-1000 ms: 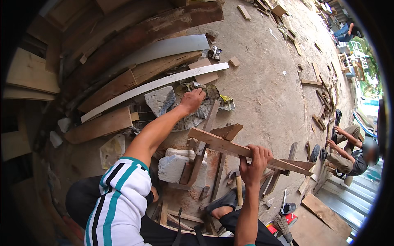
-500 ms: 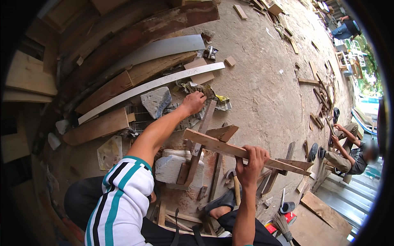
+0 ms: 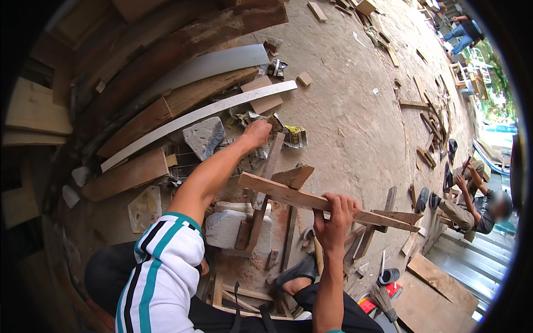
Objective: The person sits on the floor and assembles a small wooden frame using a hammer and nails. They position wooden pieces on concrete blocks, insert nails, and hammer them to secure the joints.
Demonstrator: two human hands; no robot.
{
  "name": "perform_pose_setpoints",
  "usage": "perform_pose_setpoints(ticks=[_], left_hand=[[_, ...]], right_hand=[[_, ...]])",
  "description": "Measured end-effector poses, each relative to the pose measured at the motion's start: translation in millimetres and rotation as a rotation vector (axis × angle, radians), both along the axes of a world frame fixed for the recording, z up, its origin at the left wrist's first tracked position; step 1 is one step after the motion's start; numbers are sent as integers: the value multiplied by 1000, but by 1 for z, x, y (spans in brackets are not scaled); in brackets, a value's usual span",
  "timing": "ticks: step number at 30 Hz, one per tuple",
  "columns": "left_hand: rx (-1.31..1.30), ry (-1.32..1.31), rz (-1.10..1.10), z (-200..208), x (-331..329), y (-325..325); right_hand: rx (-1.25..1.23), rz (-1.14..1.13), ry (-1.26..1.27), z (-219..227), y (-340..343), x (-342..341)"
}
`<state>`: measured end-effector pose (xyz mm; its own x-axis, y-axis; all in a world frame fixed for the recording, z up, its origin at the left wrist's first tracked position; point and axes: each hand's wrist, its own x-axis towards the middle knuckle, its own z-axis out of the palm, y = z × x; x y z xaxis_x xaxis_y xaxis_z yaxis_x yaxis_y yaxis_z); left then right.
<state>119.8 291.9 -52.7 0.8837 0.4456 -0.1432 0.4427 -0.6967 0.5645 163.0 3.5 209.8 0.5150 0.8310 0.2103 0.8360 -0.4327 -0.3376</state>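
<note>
My right hand (image 3: 336, 213) wraps round the long bar of a wooden frame (image 3: 300, 197), fingers over its top edge. The frame is brown wood with crossed legs and braces, held tilted above the ground. My left hand (image 3: 258, 132) reaches past it to a heap of crumpled printed paper (image 3: 274, 121). Its fingers curl closed at the heap; whatever they pinch is hidden. Beside those fingertips lies a yellow and black wrapper (image 3: 295, 136). A rough grey block (image 3: 204, 139) sits left of my left hand, and the frame's upright leg (image 3: 272, 155) rises just below it.
Planks (image 3: 130, 175) and a white strip (image 3: 200, 122) lie at left. Pale blocks (image 3: 222, 228) and a hammer (image 3: 318, 252) are near my foot. A dark can (image 3: 390, 275) and brush (image 3: 381, 299) stand lower right. Another person (image 3: 472, 208) sits at right, amid wood scraps (image 3: 430, 133).
The view has shifted slightly, moving the scene left. My left hand has moved slightly away from me at the paper heap. My right hand keeps its grip on the frame.
</note>
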Motion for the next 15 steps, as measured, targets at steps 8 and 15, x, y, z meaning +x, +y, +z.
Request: perform_pose_setpoints(ticks=[8,15], left_hand=[[-325,-134,319,8,-19,19],[78,-277,238,19,-33,1]], right_hand=[[2,-1,2,-1,1,-2],[2,6,3,-2,1,-2]])
